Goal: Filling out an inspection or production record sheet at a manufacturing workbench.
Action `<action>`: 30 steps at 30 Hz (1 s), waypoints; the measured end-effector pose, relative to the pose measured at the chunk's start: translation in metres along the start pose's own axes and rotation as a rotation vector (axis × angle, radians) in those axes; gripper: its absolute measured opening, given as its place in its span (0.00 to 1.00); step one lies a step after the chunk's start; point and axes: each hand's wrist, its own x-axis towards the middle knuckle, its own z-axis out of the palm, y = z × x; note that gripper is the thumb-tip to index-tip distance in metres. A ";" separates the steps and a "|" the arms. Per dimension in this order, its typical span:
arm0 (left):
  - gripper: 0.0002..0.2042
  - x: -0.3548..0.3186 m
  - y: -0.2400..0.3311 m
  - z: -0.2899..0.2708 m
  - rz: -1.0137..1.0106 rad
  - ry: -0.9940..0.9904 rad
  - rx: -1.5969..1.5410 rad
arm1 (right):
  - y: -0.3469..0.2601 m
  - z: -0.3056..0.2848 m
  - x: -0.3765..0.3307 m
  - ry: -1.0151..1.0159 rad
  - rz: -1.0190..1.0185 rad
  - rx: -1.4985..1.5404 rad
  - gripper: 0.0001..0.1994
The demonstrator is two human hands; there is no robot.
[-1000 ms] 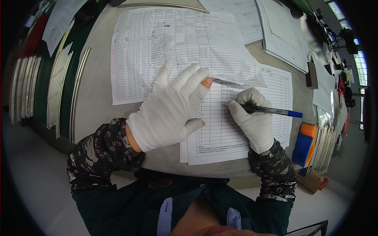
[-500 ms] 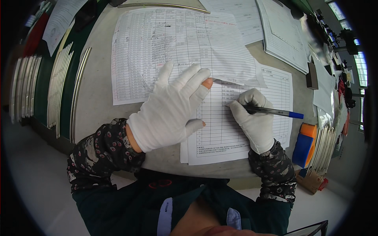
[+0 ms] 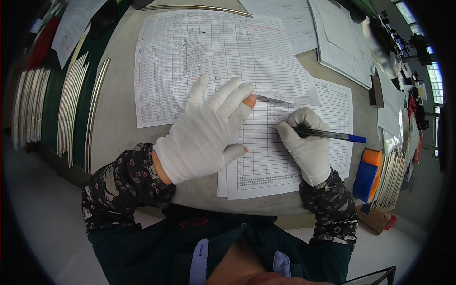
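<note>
My right hand (image 3: 304, 142), in a white glove, grips a dark pen (image 3: 335, 135) with a blue end cap. The pen's tip points left, at a column of a printed form (image 3: 266, 175) under the hand. My left hand (image 3: 209, 126) wears a white glove with bare thumb and index fingertips. It lies flat with fingers spread, across the lower part of a filled-in table sheet (image 3: 218, 45) and the left edge of the form. The sheet's lower right edge is folded and overlaps the top of the form.
Bundles of thin metal rods (image 3: 73, 104) lie at the left, with more rods (image 3: 389, 180) at the right beside a blue and orange block (image 3: 366, 175). One rod (image 3: 199, 7) lies along the far edge. A paper stack (image 3: 339, 42) and a small dark block (image 3: 376, 91) sit far right.
</note>
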 end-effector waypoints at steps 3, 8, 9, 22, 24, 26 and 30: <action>0.41 0.000 0.001 -0.001 -0.005 0.001 -0.020 | 0.002 -0.001 -0.001 -0.001 0.007 0.023 0.08; 0.41 0.001 0.000 -0.004 -0.010 -0.036 -0.006 | 0.003 0.000 -0.001 0.040 -0.004 0.045 0.09; 0.41 0.001 0.001 -0.004 -0.008 -0.035 -0.005 | 0.004 0.000 -0.002 0.069 0.038 0.095 0.09; 0.40 0.000 0.000 -0.002 -0.011 -0.034 0.014 | 0.001 0.000 -0.001 0.038 0.051 0.042 0.11; 0.40 0.000 0.000 -0.002 -0.010 -0.026 0.014 | 0.006 -0.001 -0.001 0.012 -0.022 0.063 0.09; 0.40 0.001 0.000 -0.003 -0.017 -0.043 0.022 | 0.005 0.000 0.000 0.023 -0.013 0.047 0.09; 0.40 0.000 0.000 -0.002 -0.010 -0.033 0.019 | 0.008 0.001 -0.002 0.030 -0.010 0.077 0.10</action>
